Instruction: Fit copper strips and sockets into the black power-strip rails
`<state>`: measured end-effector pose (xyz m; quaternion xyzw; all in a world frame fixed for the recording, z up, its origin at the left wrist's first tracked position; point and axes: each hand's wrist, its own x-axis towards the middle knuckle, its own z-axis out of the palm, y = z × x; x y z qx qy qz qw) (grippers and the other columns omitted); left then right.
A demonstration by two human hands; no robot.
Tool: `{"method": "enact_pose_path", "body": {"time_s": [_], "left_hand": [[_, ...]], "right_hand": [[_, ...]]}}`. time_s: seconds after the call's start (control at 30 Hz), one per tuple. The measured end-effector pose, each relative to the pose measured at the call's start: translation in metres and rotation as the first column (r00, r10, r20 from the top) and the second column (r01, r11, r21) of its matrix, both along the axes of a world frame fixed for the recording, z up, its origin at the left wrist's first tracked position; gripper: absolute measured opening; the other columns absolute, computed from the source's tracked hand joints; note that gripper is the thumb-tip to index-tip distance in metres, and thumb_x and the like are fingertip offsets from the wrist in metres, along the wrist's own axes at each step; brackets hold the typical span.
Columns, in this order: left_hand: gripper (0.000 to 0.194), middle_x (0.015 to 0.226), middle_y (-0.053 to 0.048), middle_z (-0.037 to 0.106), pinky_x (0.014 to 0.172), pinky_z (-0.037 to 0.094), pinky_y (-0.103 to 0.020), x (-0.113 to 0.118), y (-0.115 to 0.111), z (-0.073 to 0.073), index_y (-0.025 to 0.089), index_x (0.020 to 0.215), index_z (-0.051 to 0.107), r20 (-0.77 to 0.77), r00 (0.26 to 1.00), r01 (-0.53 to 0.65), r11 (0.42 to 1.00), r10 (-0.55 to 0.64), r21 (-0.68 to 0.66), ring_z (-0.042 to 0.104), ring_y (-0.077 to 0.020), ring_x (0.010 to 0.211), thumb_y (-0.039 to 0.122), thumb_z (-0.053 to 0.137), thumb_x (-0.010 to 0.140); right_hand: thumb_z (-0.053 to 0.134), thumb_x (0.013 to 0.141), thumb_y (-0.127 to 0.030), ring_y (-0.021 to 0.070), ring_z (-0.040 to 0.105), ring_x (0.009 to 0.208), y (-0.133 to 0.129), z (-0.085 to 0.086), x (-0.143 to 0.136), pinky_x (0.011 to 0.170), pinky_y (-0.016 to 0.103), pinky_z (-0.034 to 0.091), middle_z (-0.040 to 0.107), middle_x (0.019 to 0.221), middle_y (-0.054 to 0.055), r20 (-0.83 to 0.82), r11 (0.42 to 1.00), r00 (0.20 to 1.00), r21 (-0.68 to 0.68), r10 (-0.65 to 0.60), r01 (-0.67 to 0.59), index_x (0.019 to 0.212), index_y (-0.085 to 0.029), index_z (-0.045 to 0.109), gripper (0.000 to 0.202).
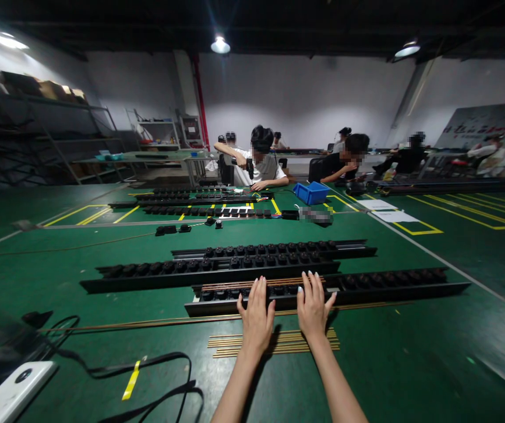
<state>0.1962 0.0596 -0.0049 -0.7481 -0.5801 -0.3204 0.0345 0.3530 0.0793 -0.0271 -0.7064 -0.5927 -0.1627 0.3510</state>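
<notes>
- As my head camera looks forward and down, one green bench point(393, 352) spreads across most of my view.
- I count two people close to its far edge: one in white point(264, 171) with a single power drill point(249, 168), one in black point(334, 170) leaning in.
- Three black channels sit nearest me: the rear channel point(353, 252), the middle channel point(208, 277) and the front channel point(217, 308). Each is a container for a row of dark, knob-like pieces, too dim for me to count.
- One blue bin point(311, 192) stands beyond them; I cannot make out its contents.
- My two hands are over the front channel. The left hand point(256, 317) and right hand point(313, 305) are both unclenched, thumbs apart, grasping nothing, fingertips at the copper-coloured rods.
- Those copper-coloured rods point(284, 282), several, lie lengthwise along the front channel's far side.
- Nearer me, about half a dozen brass-coloured rods point(228, 345) lie side by side on the bench, partly behind my forearms.
- One yellow tape strip point(131, 380) lies at lower left.
</notes>
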Motion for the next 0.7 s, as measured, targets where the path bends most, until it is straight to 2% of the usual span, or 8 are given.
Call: {"method": "enact_pose_path", "body": {"time_s": [0.17, 0.37, 0.5, 0.7], "left_hand": [[0.053, 0.145, -0.011, 0.039, 0.108, 0.019, -0.050, -0.001, 0.001, -0.002, 0.025, 0.147, 0.011, -0.026, 1.000, 0.005, 1.000, -0.005, -0.018, 0.035, -0.0199, 0.134, 0.026, 0.027, 0.096], [0.055, 0.146, -0.009, 0.038, 0.108, 0.019, -0.048, -0.001, 0.001, -0.002, 0.026, 0.147, 0.008, -0.031, 1.000, -0.004, 1.000, 0.004, 0.005, 0.034, -0.0187, 0.134, 0.025, 0.028, 0.096], [0.055, 0.146, -0.009, 0.039, 0.108, 0.021, -0.048, -0.001, 0.001, -0.001, 0.026, 0.147, 0.009, -0.038, 0.999, -0.007, 1.000, 0.007, 0.007, 0.035, -0.0193, 0.134, 0.024, 0.029, 0.096], [0.055, 0.146, -0.010, 0.039, 0.107, 0.023, -0.049, 0.000, 0.000, 0.000, 0.026, 0.147, 0.010, -0.027, 1.000, -0.003, 1.000, 0.003, 0.008, 0.035, -0.0194, 0.134, 0.024, 0.029, 0.095]], "right_hand": [[0.019, 0.095, -0.033, 0.0242, 0.026, 0.137, 0.001, -0.002, 0.002, 0.107, 0.062, 0.004, 0.037, 0.145, 0.012, -0.040, 0.999, 0.998, 0.011, -0.046, 0.047, 0.145, -0.021, 0.027, 0.051], [0.018, 0.095, -0.033, 0.0224, 0.026, 0.137, 0.002, -0.003, 0.006, 0.107, 0.061, 0.004, 0.039, 0.143, 0.011, -0.048, 0.999, 0.998, -0.009, -0.049, 0.048, 0.143, -0.021, 0.030, 0.051], [0.019, 0.094, -0.032, 0.0236, 0.024, 0.137, 0.002, -0.001, 0.006, 0.107, 0.061, 0.005, 0.035, 0.145, 0.013, -0.071, 0.997, 0.994, 0.006, -0.082, 0.083, 0.146, -0.019, 0.021, 0.054], [0.016, 0.094, -0.033, 0.0247, 0.030, 0.134, 0.002, -0.002, 0.011, 0.107, 0.062, 0.005, 0.041, 0.141, 0.014, -0.098, 0.997, 0.992, 0.008, -0.079, 0.080, 0.146, -0.019, 0.023, 0.054]]}}
